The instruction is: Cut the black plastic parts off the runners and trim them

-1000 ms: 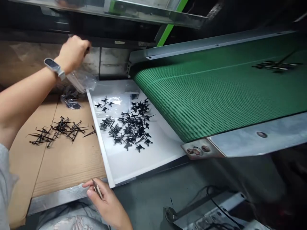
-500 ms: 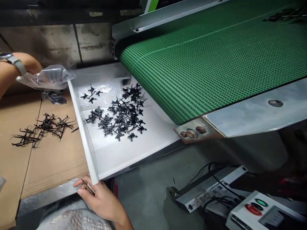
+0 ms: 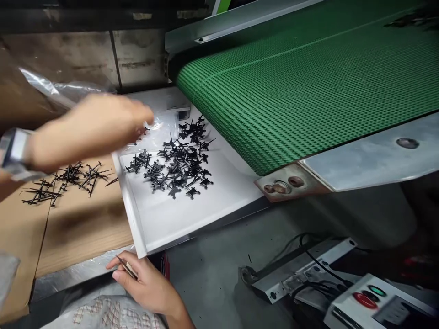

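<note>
My left hand [image 3: 113, 119], blurred by motion, reaches over the tray's left edge above a few small black plastic parts. I cannot make out its fingers. Many more such black parts [image 3: 178, 164] are heaped in the white tray [image 3: 171, 228]. Near the tray's front left corner, my right hand [image 3: 147, 281] is closed around a slim pointed metal tool [image 3: 128, 268], its tip pointing up and left. Thin black sticks [image 3: 91, 178] lie in loose clusters on the cardboard beneath my left forearm.
A green conveyor belt [image 3: 291, 91] ends over the tray's right side. A clear plastic bag [image 3: 164, 125] lies in the tray's back part, and another clear bag [image 3: 78, 89] is behind my left arm. A control box [image 3: 370, 301] with buttons stands at lower right.
My left hand has come away from the clear bag at the left and moved right, over the tray's edge. My right hand keeps its place with the tool; the view has shifted slightly.
</note>
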{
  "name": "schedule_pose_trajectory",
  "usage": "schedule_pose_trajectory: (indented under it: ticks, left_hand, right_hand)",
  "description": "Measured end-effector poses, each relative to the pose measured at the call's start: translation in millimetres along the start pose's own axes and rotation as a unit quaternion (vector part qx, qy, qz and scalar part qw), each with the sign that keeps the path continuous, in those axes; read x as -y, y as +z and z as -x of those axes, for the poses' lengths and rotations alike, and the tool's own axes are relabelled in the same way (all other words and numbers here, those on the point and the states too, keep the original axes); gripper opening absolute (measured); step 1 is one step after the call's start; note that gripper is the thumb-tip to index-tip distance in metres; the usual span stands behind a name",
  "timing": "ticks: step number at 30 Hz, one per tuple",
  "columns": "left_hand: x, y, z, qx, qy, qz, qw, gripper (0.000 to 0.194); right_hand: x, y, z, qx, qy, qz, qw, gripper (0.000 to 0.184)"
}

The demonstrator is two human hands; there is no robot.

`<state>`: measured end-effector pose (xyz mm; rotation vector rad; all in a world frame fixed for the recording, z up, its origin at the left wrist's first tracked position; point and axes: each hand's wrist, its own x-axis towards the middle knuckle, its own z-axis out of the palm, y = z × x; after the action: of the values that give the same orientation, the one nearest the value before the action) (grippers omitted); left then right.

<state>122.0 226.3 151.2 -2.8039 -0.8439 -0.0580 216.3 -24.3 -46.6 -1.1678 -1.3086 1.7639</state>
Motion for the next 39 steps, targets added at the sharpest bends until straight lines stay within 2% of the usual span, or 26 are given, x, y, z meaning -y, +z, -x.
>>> schedule_pose_trajectory:
  ticks: [2,3,5,7,9,11,21,23,25,28,30,32,33,34,35,36,37,39]
  left_hand:
    - [-41,31.8,-9,0.077,0.069,0.028,0.994,0.022]
    - [-52,48.2,-15,0.087,0.062,0.035,0.994,0.018]
    - [-59,74.5,-26,0.093,0.039,0.049,0.994,0.023]
    - [-51,86.1,-34,0.093,0.027,0.07,0.993,0.032]
    - [-38,83.0,-38,0.089,0.026,0.092,0.991,0.039]
    - [-26,70.4,-37,0.079,0.023,0.115,0.99,0.04]
    - [13,0.3,-13,0.032,-0.082,0.228,0.97,0.021]
    - [15,-6.8,4,-0.007,-0.127,0.271,0.954,0.022]
    - [12,-7.3,31,-0.067,-0.158,0.305,0.937,0.024]
    - [2,2.1,82,-0.14,-0.175,0.331,0.916,0.026]
    - [-8,13.0,115,-0.19,-0.208,0.332,0.9,0.026]
    - [-18,28.2,142,-0.239,-0.238,0.369,0.866,0.025]
    - [-23,37.6,153,-0.244,-0.262,0.421,0.834,0.025]
    - [-28,48.1,162,-0.251,-0.291,0.491,0.782,0.027]
    - [-33,59.0,171,-0.262,-0.312,0.594,0.694,0.03]
    - [-39,69.8,179,-0.271,-0.326,0.694,0.582,0.036]
    - [-46,79.9,185,-0.277,-0.334,0.721,0.541,0.044]
    - [-61,95.7,196,-0.295,-0.358,0.74,0.486,0.048]
  right_hand:
    - [2,2,-1,0.004,-0.001,0.001,1.0,0.022]
    - [3,4,-1,0.006,-0.002,0.001,1.0,0.022]
    - [5,6,1,0.008,-0.003,0.002,1.0,0.021]
    - [4,8,5,0.005,-0.004,0.003,1.0,0.02]
    - [2,7,9,0.0,-0.004,0.003,1.0,0.019]
    - [0,6,11,-0.005,-0.006,0.003,1.0,0.018]
    - [6,5,9,-0.011,-0.008,0.006,1.0,0.021]
    - [6,4,12,-0.018,-0.006,0.004,1.0,0.028]
    - [6,4,14,-0.023,-0.005,0.006,1.0,0.042]
    - [8,5,11,-0.014,-0.004,-0.012,1.0,0.074]
    - [14,7,4,-0.004,-0.01,-0.043,0.999,0.086]
    - [23,8,-5,-0.004,-0.035,-0.054,0.998,0.083]
    - [28,8,-10,-0.016,-0.049,-0.049,0.997,0.079]
    - [32,8,-15,-0.016,-0.073,-0.04,0.996,0.075]
    - [36,8,-20,-0.009,-0.09,-0.034,0.995,0.07]
    - [39,8,-24,-0.013,-0.108,-0.032,0.994,0.066]
    - [41,8,-29,-0.027,-0.125,-0.037,0.991,0.06]
    - [45,10,-35,-0.061,-0.165,-0.046,0.983,0.046]
